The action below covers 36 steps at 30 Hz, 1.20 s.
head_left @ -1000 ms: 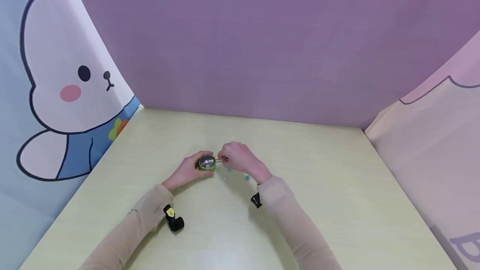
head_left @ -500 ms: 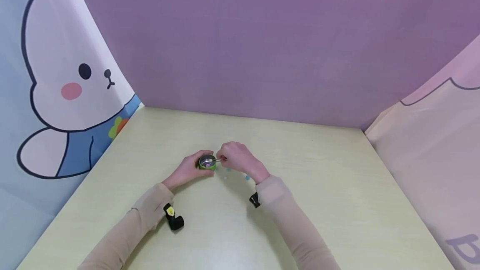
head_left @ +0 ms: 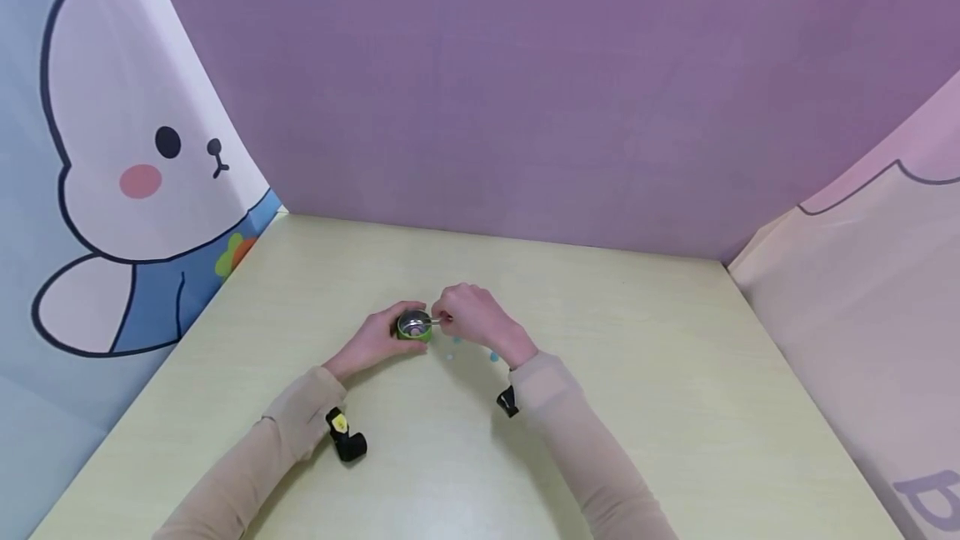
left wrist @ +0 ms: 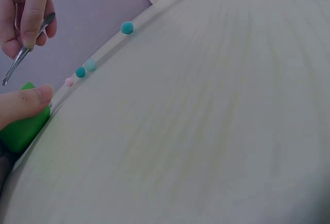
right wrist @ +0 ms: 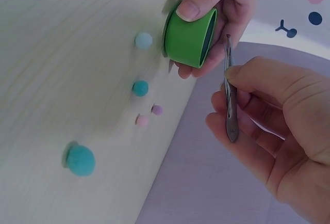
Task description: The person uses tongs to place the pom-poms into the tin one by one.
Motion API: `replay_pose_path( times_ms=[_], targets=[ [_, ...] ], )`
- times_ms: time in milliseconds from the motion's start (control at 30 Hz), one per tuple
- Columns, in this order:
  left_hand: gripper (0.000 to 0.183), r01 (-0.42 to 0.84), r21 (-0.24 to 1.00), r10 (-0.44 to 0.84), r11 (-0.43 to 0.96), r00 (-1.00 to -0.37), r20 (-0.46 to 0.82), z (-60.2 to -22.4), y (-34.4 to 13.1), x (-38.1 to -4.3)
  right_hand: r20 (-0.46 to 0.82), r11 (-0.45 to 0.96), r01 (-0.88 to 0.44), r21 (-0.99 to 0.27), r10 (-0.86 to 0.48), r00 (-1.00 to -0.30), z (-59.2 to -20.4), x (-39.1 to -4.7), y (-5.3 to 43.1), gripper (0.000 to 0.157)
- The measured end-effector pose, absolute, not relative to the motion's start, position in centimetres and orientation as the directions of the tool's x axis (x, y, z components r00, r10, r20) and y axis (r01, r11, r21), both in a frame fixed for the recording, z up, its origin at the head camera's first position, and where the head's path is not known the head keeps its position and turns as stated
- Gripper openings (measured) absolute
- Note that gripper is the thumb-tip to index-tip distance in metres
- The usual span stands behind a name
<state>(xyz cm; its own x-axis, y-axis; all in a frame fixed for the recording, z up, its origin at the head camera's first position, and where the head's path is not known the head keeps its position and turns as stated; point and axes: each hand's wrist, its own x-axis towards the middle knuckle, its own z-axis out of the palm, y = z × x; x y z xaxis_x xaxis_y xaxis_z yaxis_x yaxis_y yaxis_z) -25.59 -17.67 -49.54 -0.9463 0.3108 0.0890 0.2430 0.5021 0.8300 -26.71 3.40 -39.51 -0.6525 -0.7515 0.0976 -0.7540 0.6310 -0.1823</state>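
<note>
A small green cup [right wrist: 188, 38] with a shiny metallic inside stands on the table in the head view. Gripping it from the side is my left hand [head_left: 381, 335], thumb on the near wall and fingers round the far side. My right hand [head_left: 480, 317] pinches metal tweezers [right wrist: 231, 97] between thumb and fingers, their tips at the cup's mouth. A pale pinkish bit shows inside the cup in the head view. Beside it lie loose pom-poms: a large teal one [right wrist: 81, 160], a smaller teal one [right wrist: 140, 88] and a pale blue one [right wrist: 144, 40].
A pink pom-pom [right wrist: 142, 120] and a purple one [right wrist: 157, 110] also lie on the pale table [head_left: 660, 390]. Black wrist cameras stick out from the left sleeve [head_left: 300, 415] and the right sleeve [head_left: 592, 448]. A purple backdrop [head_left: 525, 107] rises behind the table.
My right hand has shifted very slightly left, bringing the tweezers a little further over the cup. The left hand and the cup stay in place.
</note>
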Motion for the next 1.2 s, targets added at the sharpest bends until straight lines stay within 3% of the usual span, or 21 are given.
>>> replay_pose_path(
  times_ms=[500, 900, 1200],
  targets=[
    [0.075, 0.268, 0.82, 0.311, 0.505, -0.943, 0.117, -49.6, -17.5, -25.8, 0.094, 0.651, -0.738, -0.18, -0.735, -0.671, -39.8, -27.1, 4.4, 0.025],
    [0.075, 0.258, 0.812, 0.296, 0.523, -0.949, 0.11, -49.6, -17.5, -25.8, 0.115, 0.659, -0.733, -0.172, -0.725, -0.679, -39.9, -27.1, 6.0, 0.041],
    [0.077, 0.248, 0.817, 0.294, 0.521, -0.95, 0.101, -49.2, -17.3, -25.9, 0.109, 0.686, -0.705, -0.181, -0.698, -0.708, -40.3, -26.6, 7.8, 0.041]
  ],
)
